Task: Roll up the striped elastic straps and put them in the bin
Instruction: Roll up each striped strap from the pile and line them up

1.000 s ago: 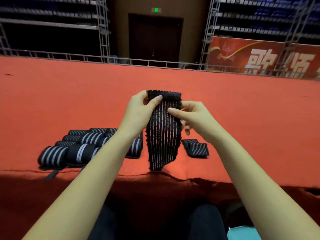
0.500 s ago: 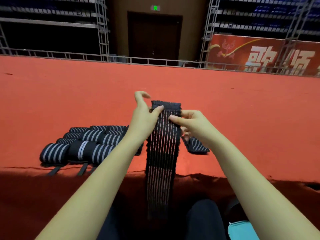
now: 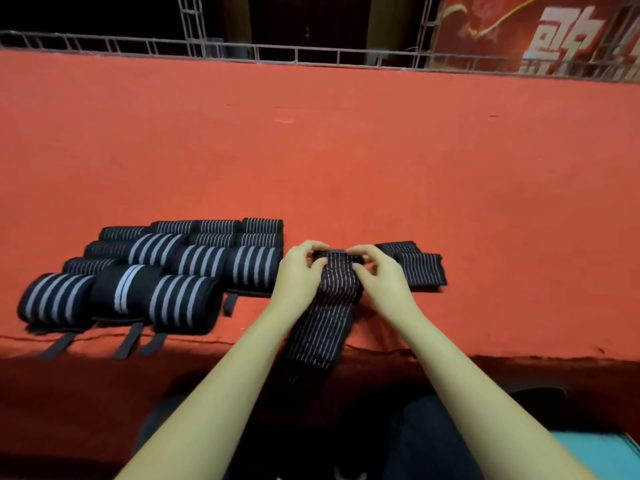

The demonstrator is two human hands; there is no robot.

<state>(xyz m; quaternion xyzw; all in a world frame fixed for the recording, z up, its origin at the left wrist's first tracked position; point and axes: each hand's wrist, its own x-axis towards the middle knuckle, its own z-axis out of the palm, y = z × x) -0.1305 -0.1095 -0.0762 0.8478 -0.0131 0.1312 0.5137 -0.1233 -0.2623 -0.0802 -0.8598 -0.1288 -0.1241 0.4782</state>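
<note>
About a dozen rolled straps [image 3: 173, 268] lay in rows near the front-left edge of the bench [image 3: 346, 150], none of them in a bin. At the front edge, the left hand [image 3: 298, 271] and right hand [image 3: 381, 275] pinched the far end of one striped strap [image 3: 325, 320] with curled fingers, apparently starting its roll; its tail hung over the edge. Some flat straps [image 3: 419, 268] lay just beside the right hand, not yet rolled. A teal object [image 3: 595, 455] showed below the front-right edge; whether it was the bin, or held anything, could not be told.
</note>
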